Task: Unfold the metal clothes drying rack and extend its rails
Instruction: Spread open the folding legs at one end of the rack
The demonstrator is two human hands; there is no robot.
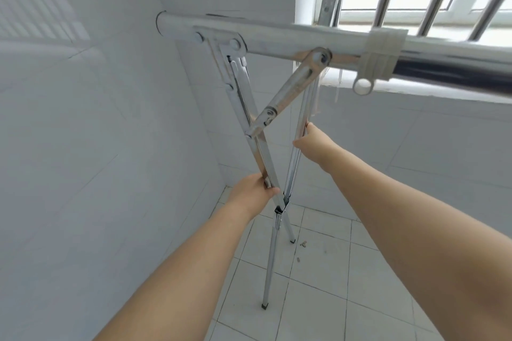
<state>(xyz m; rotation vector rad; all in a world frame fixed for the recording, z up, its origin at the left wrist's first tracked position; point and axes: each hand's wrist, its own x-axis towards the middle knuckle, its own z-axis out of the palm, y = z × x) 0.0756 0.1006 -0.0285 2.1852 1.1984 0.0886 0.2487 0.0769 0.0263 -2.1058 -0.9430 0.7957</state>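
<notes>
A shiny metal clothes drying rack (277, 41) stands on the white tiled floor (332, 271) in a corner by the far window. The left hand (250, 194) has its fingers wrapped around the near crossed leg; the right hand (311, 142) clasps the far leg, higher up.

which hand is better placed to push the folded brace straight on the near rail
Left, probably. The left hand grips the same leg the diagonal brace hinges onto, just below that joint. The right hand holds the far leg behind it.
</notes>
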